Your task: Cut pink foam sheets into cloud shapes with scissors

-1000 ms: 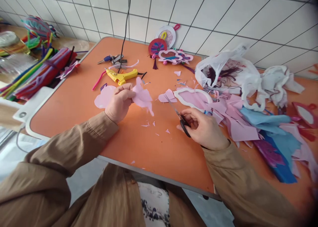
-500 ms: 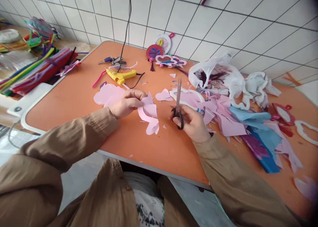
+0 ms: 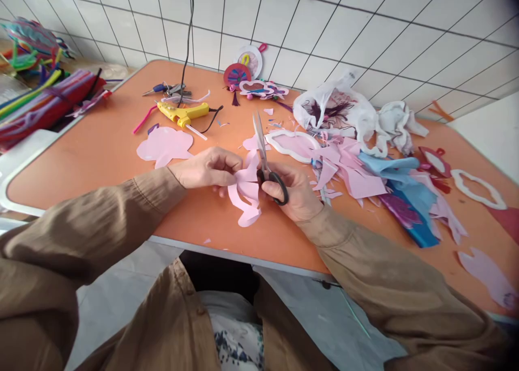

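My left hand (image 3: 213, 170) pinches a curling, cut piece of pink paper (image 3: 246, 198) over the orange table (image 3: 194, 214). Black-handled scissors (image 3: 272, 183) are held in my right hand (image 3: 290, 190), blades pointing up and away. Both hands are close together, with the scissors beside the paper's right edge. A cloud-shaped pink paper (image 3: 165, 145) lies beyond my left forearm. Behind the blades sits another small pink piece (image 3: 250, 143), partly hidden.
A yellow glue gun (image 3: 184, 113) with a black cord lies at the back left. Pink scraps (image 3: 351, 168), blue sheets (image 3: 417, 198) and a white plastic bag (image 3: 332, 103) cover the right side. Pipe cleaners (image 3: 48, 103) lie far left; finished ornaments (image 3: 237, 76) rest by the wall.
My right hand and the scissors have moved left to the pink paper, which my left hand still holds. The camera view has shifted slightly to the right.
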`<state>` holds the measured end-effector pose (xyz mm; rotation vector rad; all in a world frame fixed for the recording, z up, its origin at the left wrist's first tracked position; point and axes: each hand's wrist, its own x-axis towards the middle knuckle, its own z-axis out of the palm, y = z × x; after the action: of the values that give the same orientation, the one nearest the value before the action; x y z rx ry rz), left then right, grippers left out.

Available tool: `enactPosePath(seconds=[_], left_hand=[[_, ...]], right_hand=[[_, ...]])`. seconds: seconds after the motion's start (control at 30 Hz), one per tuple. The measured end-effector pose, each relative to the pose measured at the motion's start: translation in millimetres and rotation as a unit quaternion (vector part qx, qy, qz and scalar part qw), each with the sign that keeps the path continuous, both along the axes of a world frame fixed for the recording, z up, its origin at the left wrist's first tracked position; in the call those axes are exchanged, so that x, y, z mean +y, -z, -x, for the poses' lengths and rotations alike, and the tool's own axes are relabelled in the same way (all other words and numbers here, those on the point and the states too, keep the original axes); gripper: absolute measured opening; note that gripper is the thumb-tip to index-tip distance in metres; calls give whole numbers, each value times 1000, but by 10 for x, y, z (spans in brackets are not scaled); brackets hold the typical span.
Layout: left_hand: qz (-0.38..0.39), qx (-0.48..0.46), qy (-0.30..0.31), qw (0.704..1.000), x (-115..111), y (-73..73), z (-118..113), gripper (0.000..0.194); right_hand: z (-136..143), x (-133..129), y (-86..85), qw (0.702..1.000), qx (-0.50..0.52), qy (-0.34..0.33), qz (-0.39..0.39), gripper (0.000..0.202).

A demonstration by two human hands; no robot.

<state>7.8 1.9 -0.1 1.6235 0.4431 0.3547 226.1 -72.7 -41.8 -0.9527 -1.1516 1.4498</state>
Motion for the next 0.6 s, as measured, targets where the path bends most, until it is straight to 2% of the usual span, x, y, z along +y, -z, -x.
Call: enactPosePath(seconds=[0.13,0.33,0.6], left_hand=[[-21,34,8,999,4,13,-19,3],[-26,51,6,998,-42,27,-77,3],[-9,37,-82,996,-64,47,-111,11]], right_hand=[[17,-7,18,999,-21,14,-36,61],[47,-39,-10,992,-89,54,-78,55],[95,45,25,985,-63,134,-92,44]])
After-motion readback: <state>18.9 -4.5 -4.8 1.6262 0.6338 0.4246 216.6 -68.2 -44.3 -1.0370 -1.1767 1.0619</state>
